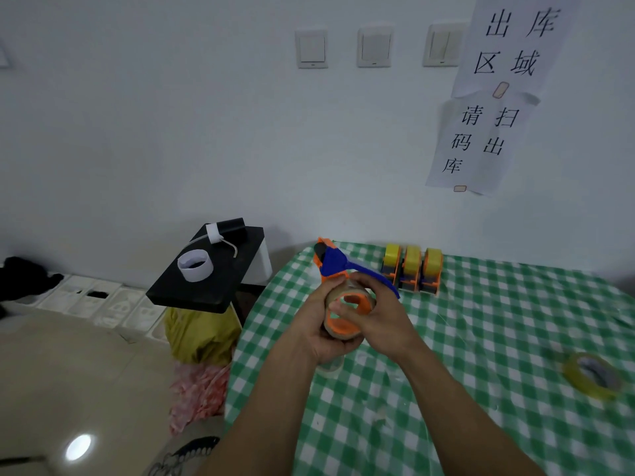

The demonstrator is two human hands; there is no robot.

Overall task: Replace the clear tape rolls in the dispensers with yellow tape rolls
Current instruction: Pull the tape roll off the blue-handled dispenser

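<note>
An orange and blue tape dispenser [334, 262] is held up over the left part of a table [498, 321] covered in a green-and-white checked cloth. The clear tape roll [332, 299] is seated on the dispenser's orange hub and is gripped from both sides. The left hand [318, 324] is wrapped round the roll from the left and below, with its fingers curled. The right hand [383, 312] is closed over the roll's right edge, and its fingertips reach the hub (which finger presses where cannot be told). The dispenser's blue handle is seen jutting out to the right, above the right hand.

A second clear roll [331, 367] is laid flat on the cloth, partly hidden under the left wrist. Three loaded dispensers [410, 269], each fitted with a yellow roll, are lined up side by side at the table's far edge by the wall. A loose yellow tape roll [592, 374] is laid flat on the right, well apart from the hands.

Left of the table, a black stand [206, 286] is topped with a white ring [195, 265]. A yellow bag [201, 334] is tucked beneath it. Paper signs [494, 97] are taped to the wall.
</note>
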